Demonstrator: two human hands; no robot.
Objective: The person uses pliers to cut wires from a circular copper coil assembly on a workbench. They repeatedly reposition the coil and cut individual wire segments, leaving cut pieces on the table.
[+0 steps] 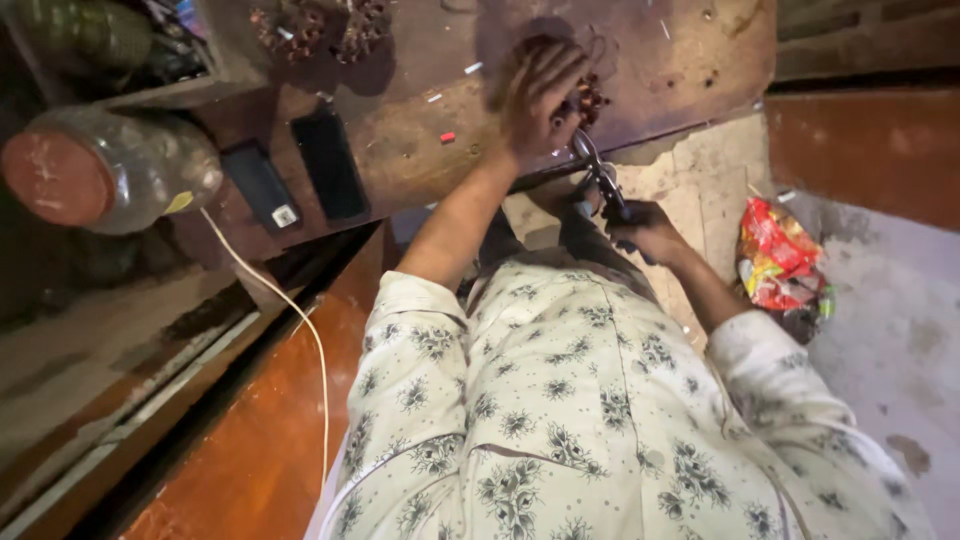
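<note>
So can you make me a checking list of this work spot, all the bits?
Surface: worn brown worktop, dusty, small scraps scattered.
Job's things: reddish-brown bundle under the left hand; metal pliers in the right hand.
Clutter: plastic jar with a red lid, two black flat devices, more reddish bundles, crumpled red wrapper on the floor.
Grippers: left hand fingers spread on the bundle; right hand closed round the plier handles.
Cables: white cord hanging off the worktop.
Surroundings: concrete floor, orange-brown board.

A crumpled red and yellow packet (pixel 778 262) lies on the floor. Two dark phones (pixel 328 162) lie flat on the bench, screens off.
</note>
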